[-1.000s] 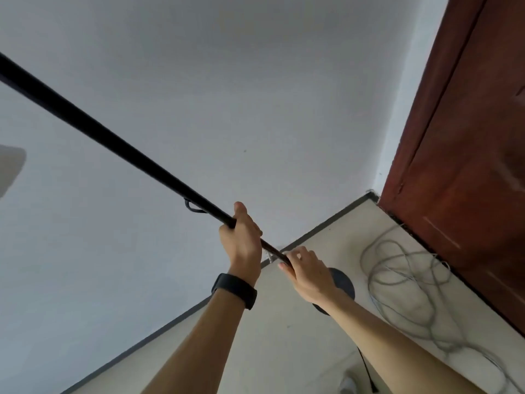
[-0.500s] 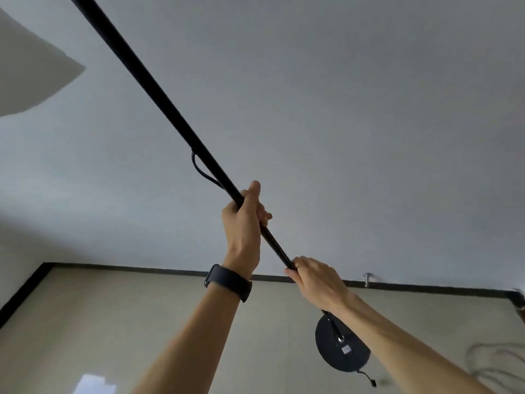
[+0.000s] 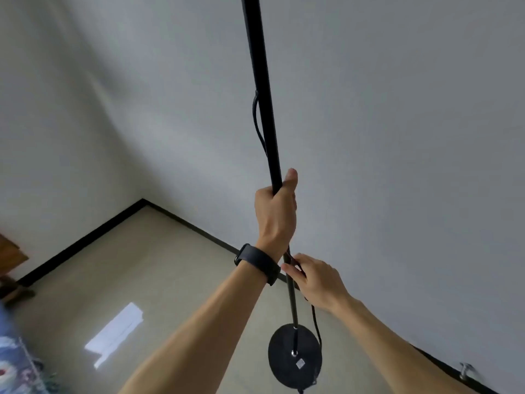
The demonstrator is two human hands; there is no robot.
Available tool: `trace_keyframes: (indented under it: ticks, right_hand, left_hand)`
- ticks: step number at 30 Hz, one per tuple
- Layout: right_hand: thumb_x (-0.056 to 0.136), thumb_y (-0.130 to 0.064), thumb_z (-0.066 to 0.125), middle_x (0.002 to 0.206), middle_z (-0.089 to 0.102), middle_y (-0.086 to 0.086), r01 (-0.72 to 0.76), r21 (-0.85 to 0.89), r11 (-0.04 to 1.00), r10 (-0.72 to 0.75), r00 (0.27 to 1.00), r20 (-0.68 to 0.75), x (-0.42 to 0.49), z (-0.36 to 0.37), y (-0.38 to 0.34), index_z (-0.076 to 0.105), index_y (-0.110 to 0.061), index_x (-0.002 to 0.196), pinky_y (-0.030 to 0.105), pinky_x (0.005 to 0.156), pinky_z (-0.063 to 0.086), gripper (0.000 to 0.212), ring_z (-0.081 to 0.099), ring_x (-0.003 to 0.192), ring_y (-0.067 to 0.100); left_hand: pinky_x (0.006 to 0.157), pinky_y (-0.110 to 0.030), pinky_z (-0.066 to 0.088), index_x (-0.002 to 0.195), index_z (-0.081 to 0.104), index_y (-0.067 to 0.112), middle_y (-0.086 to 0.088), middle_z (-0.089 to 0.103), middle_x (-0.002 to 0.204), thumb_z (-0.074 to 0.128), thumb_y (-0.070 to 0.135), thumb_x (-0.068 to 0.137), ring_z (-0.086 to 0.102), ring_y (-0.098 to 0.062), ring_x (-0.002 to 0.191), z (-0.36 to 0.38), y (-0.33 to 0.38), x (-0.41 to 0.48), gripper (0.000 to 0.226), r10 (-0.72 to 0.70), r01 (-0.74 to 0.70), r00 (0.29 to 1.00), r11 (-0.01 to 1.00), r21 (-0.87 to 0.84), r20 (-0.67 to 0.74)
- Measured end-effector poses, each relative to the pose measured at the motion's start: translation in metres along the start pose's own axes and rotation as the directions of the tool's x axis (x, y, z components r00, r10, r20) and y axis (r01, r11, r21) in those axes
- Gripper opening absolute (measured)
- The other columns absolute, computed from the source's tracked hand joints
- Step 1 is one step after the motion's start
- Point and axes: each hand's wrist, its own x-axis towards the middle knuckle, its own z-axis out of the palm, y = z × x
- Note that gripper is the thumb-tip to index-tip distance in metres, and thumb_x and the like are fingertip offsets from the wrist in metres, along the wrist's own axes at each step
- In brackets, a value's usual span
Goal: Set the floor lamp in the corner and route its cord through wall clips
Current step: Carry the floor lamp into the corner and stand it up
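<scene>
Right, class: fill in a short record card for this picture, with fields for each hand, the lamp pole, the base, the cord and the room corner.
left hand: left hand closed around the lamp pole, black wristband on the wrist
right hand: right hand lower on the pole, fingers on it and the cord
pole: black, near upright
base: round black base over the tiled floor; contact unclear
cord: black cord hangs beside the pole towards the base
corner: room corner to the left, beyond the lamp
</scene>
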Motion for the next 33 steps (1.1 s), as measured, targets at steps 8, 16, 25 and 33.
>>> trace_keyframes:
  ticks: [8, 16, 25, 33]
  right_hand:
    - [0.093, -0.062, 0.044, 0.085, 0.057, 0.0, 0.086, 0.453, 0.887, -0.153, 0.982, 0.112, 0.153, 0.081, -0.093, 0.059, -0.031, 0.084, 0.02, 0.069, 0.051, 0.035, 0.058, 0.071, 0.01]
    - [0.097, -0.054, 0.053, 0.083, 0.067, -0.011, 0.223, 0.451, 0.864, -0.363, 0.897, 0.252, 0.306, 0.139, -0.18, 0.071, -0.021, 0.107, 0.015, 0.07, 0.046, 0.039, 0.06, 0.074, 0.001]
    - [0.093, -0.055, 0.061, 0.089, 0.072, -0.007, 0.229, 0.362, 0.904, -0.368, 0.848, 0.381, 0.463, 0.229, -0.271, 0.07, -0.029, 0.108, 0.027, 0.078, 0.054, 0.031, 0.064, 0.079, 0.008]
    - [0.092, -0.059, 0.057, 0.069, 0.063, -0.009, 0.088, 0.27, 0.959, -0.202, 0.878, 0.433, 0.608, 0.297, -0.35, 0.074, -0.033, 0.098, 0.018, 0.059, 0.041, 0.032, 0.055, 0.059, 0.005]
  left_hand:
    - [0.048, -0.028, 0.018, 0.057, 0.024, 0.022, 0.004, 0.026, 0.052, 0.058, 0.039, 0.092, 0.021, -0.015, 0.045, -0.127, 0.033, 0.143, 0.051, 0.072, -0.055, 0.914, 0.997, 0.054, -0.399]
    - [0.047, -0.027, 0.019, 0.056, 0.022, 0.022, 0.004, 0.022, 0.048, 0.055, 0.035, 0.094, 0.018, -0.016, 0.045, -0.26, 0.069, 0.26, 0.053, 0.133, -0.115, 0.763, 0.991, 0.07, -0.632]
    - [0.053, -0.031, 0.025, 0.053, 0.024, 0.022, 0.004, 0.025, 0.047, 0.053, 0.037, 0.095, 0.022, -0.016, 0.044, -0.405, 0.075, 0.396, 0.053, 0.109, -0.118, 0.648, 0.992, 0.042, -0.754]
    - [0.05, -0.029, 0.019, 0.053, 0.02, 0.022, 0.006, 0.023, 0.049, 0.054, 0.04, 0.093, 0.019, -0.016, 0.046, -0.527, 0.084, 0.541, 0.055, 0.051, -0.088, 0.677, 0.996, -0.012, -0.734]
